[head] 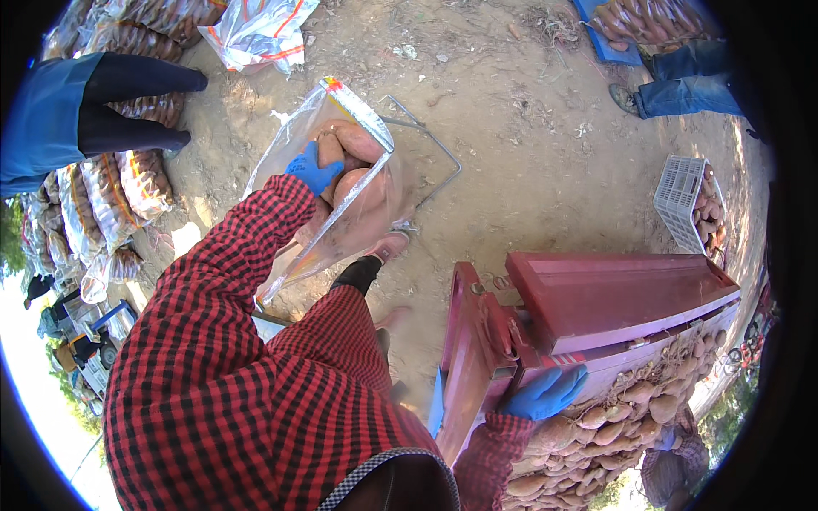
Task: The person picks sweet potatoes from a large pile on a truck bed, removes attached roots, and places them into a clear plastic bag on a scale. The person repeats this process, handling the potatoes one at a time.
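Note:
My left hand [315,167], in a blue glove, reaches into a clear plastic bag [287,252] in a metal wire frame [447,150]. Its thumb and fingers are around a long sweet potato [330,152], among larger ones such as a round sweet potato [361,189]. My right hand [547,391], also gloved in blue, is at the edge of a red metal truck bed [613,300], fingers extended and nothing seen in them. Just beyond it lies a large heap of sweet potatoes [594,441].
Filled bags [96,198] stand in rows at left, near a person in a blue apron [48,121]. An unfilled plastic bag [262,32] lies on the dirt. A grey crate [680,201] holds sweet potatoes at right. Another person's jeans [690,92] show beside a blue platform [607,41].

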